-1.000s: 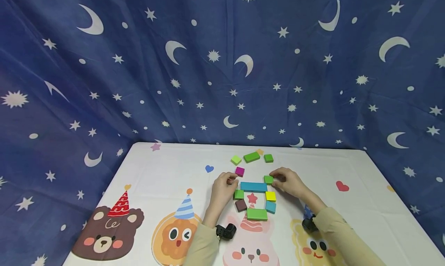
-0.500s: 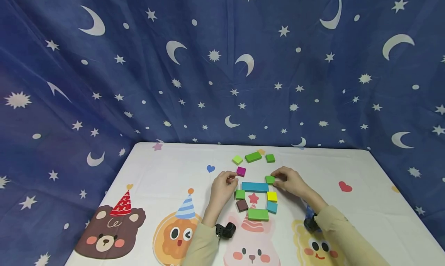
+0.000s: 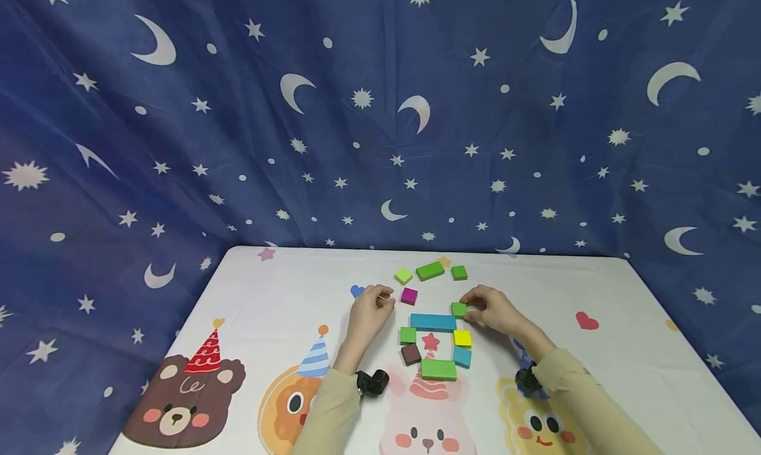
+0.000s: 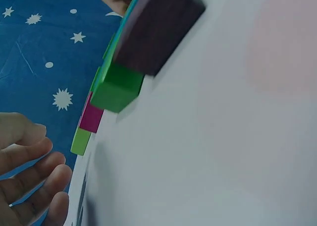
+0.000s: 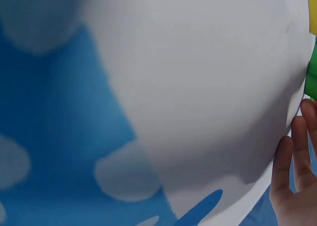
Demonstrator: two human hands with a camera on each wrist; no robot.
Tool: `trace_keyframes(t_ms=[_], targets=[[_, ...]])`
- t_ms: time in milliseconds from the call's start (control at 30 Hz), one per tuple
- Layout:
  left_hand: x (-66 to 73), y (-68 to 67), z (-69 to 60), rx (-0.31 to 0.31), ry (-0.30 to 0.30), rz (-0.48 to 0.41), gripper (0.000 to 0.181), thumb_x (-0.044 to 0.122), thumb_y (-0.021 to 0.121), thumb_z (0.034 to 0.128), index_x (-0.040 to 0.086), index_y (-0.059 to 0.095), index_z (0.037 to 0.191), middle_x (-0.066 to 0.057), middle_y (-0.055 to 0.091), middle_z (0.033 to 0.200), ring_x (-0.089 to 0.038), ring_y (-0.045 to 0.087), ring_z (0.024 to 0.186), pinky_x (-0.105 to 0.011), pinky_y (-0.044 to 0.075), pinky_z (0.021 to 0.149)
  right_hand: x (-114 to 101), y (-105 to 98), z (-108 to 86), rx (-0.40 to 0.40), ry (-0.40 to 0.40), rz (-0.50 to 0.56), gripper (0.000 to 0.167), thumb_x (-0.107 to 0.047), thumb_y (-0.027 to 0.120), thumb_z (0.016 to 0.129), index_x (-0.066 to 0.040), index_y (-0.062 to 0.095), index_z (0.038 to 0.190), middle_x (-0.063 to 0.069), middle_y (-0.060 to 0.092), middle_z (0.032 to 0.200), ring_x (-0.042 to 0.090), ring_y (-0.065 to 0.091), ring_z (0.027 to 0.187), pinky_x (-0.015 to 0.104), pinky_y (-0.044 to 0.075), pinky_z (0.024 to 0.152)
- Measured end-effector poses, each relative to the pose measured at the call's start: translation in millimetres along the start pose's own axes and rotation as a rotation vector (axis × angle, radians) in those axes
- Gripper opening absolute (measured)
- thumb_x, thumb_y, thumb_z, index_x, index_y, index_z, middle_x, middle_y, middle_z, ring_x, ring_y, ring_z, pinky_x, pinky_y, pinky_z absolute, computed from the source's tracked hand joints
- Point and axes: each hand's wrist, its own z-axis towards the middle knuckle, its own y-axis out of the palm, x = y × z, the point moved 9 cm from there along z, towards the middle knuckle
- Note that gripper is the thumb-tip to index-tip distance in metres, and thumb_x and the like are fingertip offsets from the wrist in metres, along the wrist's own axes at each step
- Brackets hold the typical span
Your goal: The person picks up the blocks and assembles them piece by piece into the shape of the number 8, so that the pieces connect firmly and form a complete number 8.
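My left hand [image 3: 370,315] hovers left of the blocks with its fingers loosely bent and nothing in them. In the left wrist view, its fingers [image 4: 37,186] are spread apart from every block. My right hand [image 3: 496,311] pinches a small green block [image 3: 458,310] between thumb and index finger, at the right end of a long blue block [image 3: 433,322]. Below it, a ring continues with a yellow block [image 3: 462,338], a small blue block [image 3: 462,356], a green rectangular block [image 3: 438,370], a dark brown block [image 3: 411,354] and another green block [image 3: 407,335].
Behind the ring lie a magenta block [image 3: 409,296], a lime block [image 3: 403,276], a longer green block [image 3: 431,271] and a small green block [image 3: 459,273]. The white tablecloth [image 3: 273,310] bears printed animals. A blue starry curtain [image 3: 357,125] hangs behind the table.
My left hand has drawn back to the left and slightly away from me, off the ring's left side. My right hand stays at the small green block.
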Motion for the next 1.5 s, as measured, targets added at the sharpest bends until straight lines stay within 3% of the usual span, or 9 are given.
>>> trace_keyframes(t_ms=[333, 667, 733, 967, 1500], targets=[[-0.7, 4.9, 15.7, -0.093, 0.054, 0.033, 0.018, 0.012, 0.067, 0.0857, 0.006, 0.070, 0.103, -0.010, 0.068, 0.094, -0.020, 0.065, 0.082, -0.031, 0.051, 0.074, -2, 4, -1.9, -0.020, -0.019, 0.040, 0.027, -0.005, 0.072, 0.080, -0.006, 0.067, 0.106, 0.007, 0.063, 0.103, 0.021, 0.054, 0.093, 0.041, 0.047, 0.090], [-5.6, 16.9, 25.7, -0.159, 0.130, -0.060, 0.022, 0.010, 0.069, 0.0816, 0.004, 0.069, 0.103, -0.010, 0.067, 0.095, -0.019, 0.064, 0.082, -0.026, 0.051, 0.070, 1, 8, -1.3, -0.015, 0.008, 0.050, 0.026, -0.006, 0.073, 0.079, -0.008, 0.068, 0.105, 0.006, 0.064, 0.103, 0.020, 0.054, 0.093, 0.041, 0.046, 0.091], [-9.0, 20.3, 27.6, -0.180, 0.115, -0.080, 0.023, 0.010, 0.070, 0.0816, 0.004, 0.069, 0.104, -0.011, 0.067, 0.097, -0.019, 0.065, 0.083, -0.027, 0.052, 0.072, 1, 8, -0.8, -0.016, 0.011, 0.046, 0.026, -0.006, 0.073, 0.079, -0.008, 0.068, 0.105, 0.006, 0.064, 0.103, 0.020, 0.054, 0.094, 0.041, 0.046, 0.091], [-18.4, 32.8, 35.3, -0.279, -0.019, -0.186, 0.028, 0.011, 0.071, 0.0834, 0.008, 0.068, 0.111, -0.010, 0.069, 0.109, -0.021, 0.065, 0.095, -0.027, 0.052, 0.077, 2, 7, -0.2, -0.008, 0.031, 0.048, 0.027, -0.005, 0.073, 0.079, -0.008, 0.068, 0.105, 0.004, 0.063, 0.103, 0.019, 0.053, 0.095, 0.042, 0.046, 0.093], [-7.8, 46.9, 42.5, -0.397, 0.026, -0.147, 0.034, 0.007, 0.074, 0.0799, 0.007, 0.068, 0.113, -0.010, 0.069, 0.111, -0.019, 0.061, 0.094, -0.029, 0.050, 0.083, 3, 1, -0.6, 0.003, 0.031, 0.059, 0.025, -0.005, 0.074, 0.078, -0.009, 0.068, 0.103, 0.004, 0.063, 0.101, 0.019, 0.053, 0.093, 0.041, 0.046, 0.093]])
